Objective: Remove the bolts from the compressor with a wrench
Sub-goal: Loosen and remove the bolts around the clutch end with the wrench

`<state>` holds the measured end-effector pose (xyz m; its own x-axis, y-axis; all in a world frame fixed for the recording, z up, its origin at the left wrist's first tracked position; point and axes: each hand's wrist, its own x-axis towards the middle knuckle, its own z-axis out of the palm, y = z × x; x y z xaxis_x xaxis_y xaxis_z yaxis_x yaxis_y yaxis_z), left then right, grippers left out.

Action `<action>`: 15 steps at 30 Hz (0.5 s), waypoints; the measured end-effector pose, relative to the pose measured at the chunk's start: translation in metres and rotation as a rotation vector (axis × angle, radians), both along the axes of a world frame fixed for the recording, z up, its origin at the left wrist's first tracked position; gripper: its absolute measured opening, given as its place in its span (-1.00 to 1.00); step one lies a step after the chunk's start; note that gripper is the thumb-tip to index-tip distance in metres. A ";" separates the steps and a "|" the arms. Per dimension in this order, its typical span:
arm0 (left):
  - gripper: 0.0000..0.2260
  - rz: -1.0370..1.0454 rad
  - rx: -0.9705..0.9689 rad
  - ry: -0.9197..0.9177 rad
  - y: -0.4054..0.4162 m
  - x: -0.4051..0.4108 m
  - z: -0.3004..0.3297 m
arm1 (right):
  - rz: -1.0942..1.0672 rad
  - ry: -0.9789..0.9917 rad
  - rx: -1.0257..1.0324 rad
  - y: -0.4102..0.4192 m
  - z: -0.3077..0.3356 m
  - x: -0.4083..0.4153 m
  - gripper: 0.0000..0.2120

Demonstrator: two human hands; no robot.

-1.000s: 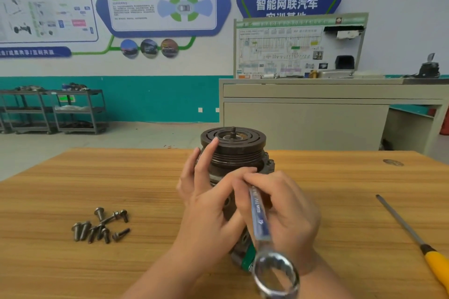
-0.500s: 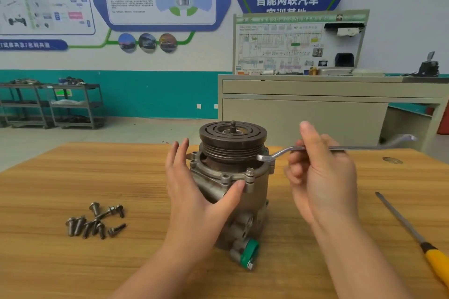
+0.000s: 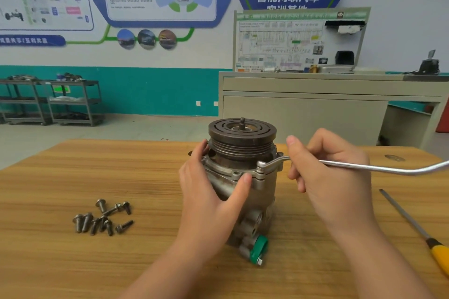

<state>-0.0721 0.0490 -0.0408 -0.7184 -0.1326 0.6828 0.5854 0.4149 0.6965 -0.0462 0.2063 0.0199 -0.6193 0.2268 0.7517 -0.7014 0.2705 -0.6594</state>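
wrench (image 3: 364,168) on compressor (image 3: 243,172) bolt, seemingly seated

My left hand (image 3: 209,192) is wrapped around the compressor (image 3: 245,177), thumb pressed on the near flange and fingers curled round the far side. My right hand (image 3: 332,177) sits just to the right, fingers curled round the wrench (image 3: 364,167) near its head, index fingertip raised above the shank. Both forearms reach in from below.

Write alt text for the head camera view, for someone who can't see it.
A right hand sets a wrench on a bolt atop a compressor gripped by the left hand on a wooden table. Loose bolts lie left, a screwdriver right.
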 end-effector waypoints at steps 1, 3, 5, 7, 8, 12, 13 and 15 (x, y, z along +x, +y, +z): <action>-0.35 -0.003 0.003 0.009 0.000 -0.001 0.000 | -0.012 -0.008 0.017 -0.001 0.001 0.001 -0.63; -0.34 -0.012 0.000 0.032 -0.001 -0.002 -0.001 | -0.074 -0.012 0.078 -0.004 0.004 0.004 -0.62; -0.33 -0.013 -0.005 0.052 -0.001 -0.002 -0.001 | -0.139 0.002 0.169 -0.008 0.008 0.008 -0.61; -0.31 -0.007 -0.009 0.076 -0.002 -0.003 -0.001 | -0.188 0.056 0.262 -0.017 0.012 0.014 -0.60; -0.29 -0.008 -0.014 0.078 -0.002 -0.004 -0.002 | -0.210 0.091 0.325 -0.024 0.013 0.017 -0.58; -0.27 -0.013 -0.020 0.067 -0.003 -0.005 -0.003 | -0.400 0.180 0.636 -0.040 0.004 0.025 -0.54; -0.30 -0.002 -0.017 0.078 -0.003 -0.005 -0.003 | -0.395 0.158 0.575 -0.037 0.000 0.026 -0.58; -0.33 0.016 -0.011 0.099 -0.003 -0.003 -0.001 | -0.248 0.014 0.259 -0.026 -0.005 0.026 -0.61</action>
<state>-0.0752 0.0459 -0.0420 -0.6450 -0.1355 0.7521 0.6446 0.4321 0.6307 -0.0203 0.1805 0.0153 -0.5587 0.1701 0.8117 -0.6016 0.5906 -0.5378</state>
